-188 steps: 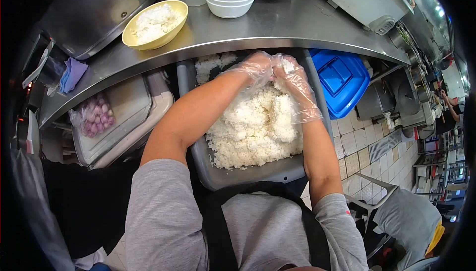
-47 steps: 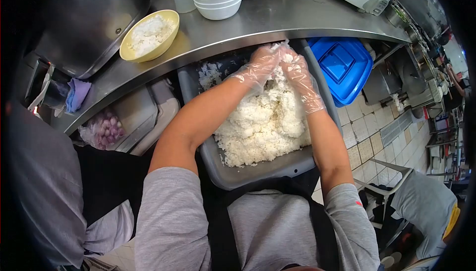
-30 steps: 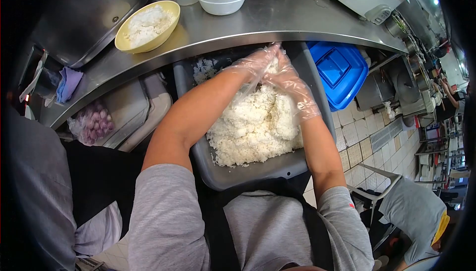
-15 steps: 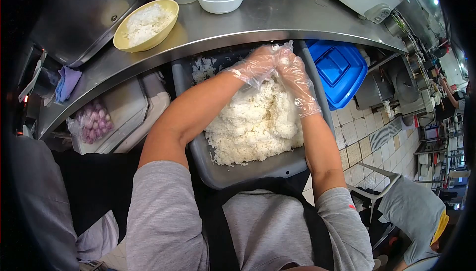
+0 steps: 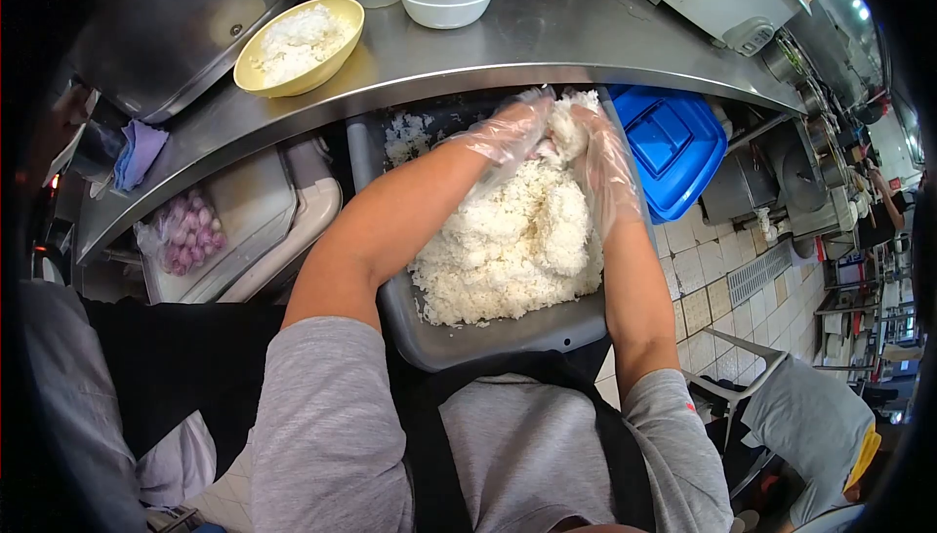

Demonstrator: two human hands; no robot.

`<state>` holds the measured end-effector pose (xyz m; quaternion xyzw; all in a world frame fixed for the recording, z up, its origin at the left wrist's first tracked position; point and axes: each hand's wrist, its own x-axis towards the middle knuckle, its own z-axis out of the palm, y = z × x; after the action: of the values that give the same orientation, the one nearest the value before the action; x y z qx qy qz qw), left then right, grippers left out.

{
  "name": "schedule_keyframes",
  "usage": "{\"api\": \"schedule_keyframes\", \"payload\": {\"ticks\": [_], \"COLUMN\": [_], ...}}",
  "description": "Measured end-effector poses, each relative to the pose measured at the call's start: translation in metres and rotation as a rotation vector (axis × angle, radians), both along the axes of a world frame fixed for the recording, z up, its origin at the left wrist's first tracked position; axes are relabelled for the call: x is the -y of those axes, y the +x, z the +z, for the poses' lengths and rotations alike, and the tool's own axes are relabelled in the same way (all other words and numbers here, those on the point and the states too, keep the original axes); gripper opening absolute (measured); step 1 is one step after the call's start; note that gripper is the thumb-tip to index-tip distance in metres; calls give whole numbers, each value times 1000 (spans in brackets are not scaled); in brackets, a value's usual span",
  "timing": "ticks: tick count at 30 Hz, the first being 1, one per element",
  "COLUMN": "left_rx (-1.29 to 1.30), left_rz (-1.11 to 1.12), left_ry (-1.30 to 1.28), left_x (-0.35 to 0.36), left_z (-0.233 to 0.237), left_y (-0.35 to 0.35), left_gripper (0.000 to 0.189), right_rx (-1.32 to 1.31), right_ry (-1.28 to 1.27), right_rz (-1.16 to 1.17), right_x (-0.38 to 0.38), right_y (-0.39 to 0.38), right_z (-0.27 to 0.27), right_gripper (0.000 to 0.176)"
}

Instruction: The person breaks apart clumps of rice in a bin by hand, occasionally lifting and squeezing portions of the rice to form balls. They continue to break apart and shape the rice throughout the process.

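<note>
Parted slightly since the preceding frame, the gloved left hand (image 5: 517, 125) and right hand (image 5: 600, 143) flank a rice clump (image 5: 566, 133) beyond the rice mound (image 5: 503, 250) in the grey tub (image 5: 468, 346); finger closure cannot be told. Uneven pressure could crumble the clump, spilling grains.

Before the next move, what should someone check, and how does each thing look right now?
1. Left grip gloved in clear plastic: ok.
2. Right grip gloved too: ok.
3. Rice clump between the two: ok.
4. Gray tub beneath them, holding the rice mound: ok.
5. Blue lid off the tub, beside it: ok.
6. How tightly either grip closes on the clump: cannot tell.
</note>
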<state>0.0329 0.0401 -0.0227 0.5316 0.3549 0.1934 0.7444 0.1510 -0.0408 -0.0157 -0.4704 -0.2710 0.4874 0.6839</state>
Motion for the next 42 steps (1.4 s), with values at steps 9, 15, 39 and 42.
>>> {"api": "schedule_keyframes", "payload": {"ticks": [9, 15, 39, 42], "left_rx": [43, -250, 268, 378], "left_rz": [25, -109, 42, 108], "left_ry": [-48, 501, 16, 179], "left_x": [8, -5, 16, 13], "left_z": [22, 5, 46, 23], "left_y": [-7, 2, -21, -9], "left_gripper": [49, 50, 43, 35], "right_rx": [1247, 1305, 695, 610], "right_ry": [-272, -49, -105, -168], "right_rz": [196, 31, -25, -32], "right_x": [16, 1, -5, -7], "right_y": [-30, 0, 26, 25], "right_z": [23, -17, -21, -21], "right_gripper": [51, 43, 62, 58]}}
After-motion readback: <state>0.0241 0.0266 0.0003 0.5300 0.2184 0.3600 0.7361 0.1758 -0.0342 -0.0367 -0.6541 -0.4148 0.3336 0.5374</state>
